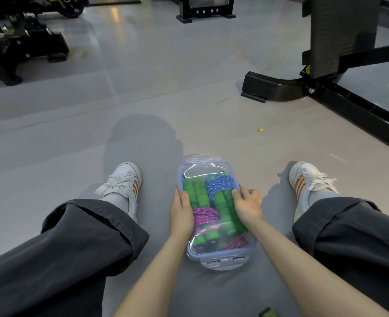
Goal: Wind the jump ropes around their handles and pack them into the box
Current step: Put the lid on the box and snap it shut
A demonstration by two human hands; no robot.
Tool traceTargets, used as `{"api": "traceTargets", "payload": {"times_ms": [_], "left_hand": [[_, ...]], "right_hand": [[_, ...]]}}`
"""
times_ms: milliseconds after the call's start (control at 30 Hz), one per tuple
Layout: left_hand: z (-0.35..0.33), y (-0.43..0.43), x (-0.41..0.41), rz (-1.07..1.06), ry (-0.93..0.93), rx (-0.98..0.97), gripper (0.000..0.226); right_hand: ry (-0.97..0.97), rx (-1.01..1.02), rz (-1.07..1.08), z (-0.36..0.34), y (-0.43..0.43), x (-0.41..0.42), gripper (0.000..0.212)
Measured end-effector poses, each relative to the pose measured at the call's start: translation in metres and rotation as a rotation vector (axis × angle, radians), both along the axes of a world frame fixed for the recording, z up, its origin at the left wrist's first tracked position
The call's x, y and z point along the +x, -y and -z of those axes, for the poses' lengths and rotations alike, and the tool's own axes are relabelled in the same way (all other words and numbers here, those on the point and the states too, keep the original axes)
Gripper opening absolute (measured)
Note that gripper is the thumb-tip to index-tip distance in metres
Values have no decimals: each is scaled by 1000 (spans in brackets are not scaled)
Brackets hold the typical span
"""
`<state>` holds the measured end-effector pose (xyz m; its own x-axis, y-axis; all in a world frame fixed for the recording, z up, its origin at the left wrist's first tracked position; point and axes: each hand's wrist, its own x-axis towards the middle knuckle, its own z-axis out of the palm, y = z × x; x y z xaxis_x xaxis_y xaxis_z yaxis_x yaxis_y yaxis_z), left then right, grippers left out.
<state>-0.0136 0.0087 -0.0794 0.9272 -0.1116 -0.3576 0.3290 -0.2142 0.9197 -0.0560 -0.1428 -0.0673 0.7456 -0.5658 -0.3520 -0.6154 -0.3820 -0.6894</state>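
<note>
The box (222, 254) sits on the floor (143, 99) between my legs. Its see-through lid (208, 170) is on top. Inside I see a blue rope (221, 184) toward 12 o'clock and a pink rope (203, 216) toward 6 o'clock, both wound up, with green handles (197, 193) beside them. I see no loose rope on the floor. My left hand (181, 211) holds the box at 9 o'clock, thumb on the lid. My right hand (248, 205) holds it at 3 o'clock, thumb on the lid, fingers curled over the edge. So winding and packing look done. The clip (225, 263) at 6 o'clock looks flipped out, so I think snapping it shut is what's left.
</note>
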Motion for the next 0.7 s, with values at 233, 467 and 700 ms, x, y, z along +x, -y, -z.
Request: {"api": "traceTargets", "payload": {"times_ms": [233, 467, 700], "left_hand": [[3, 22, -8, -160, -132, -159, 60], [-2, 28, -19, -324, 318, 439, 38], [-1, 31, -18, -259, 321, 514, 37]], "right_hand": [[-76, -405, -191, -10, 7, 21, 46], [-92, -484, -191, -11, -6, 21, 50], [-124, -514, -198, -13, -10, 26, 52]]}}
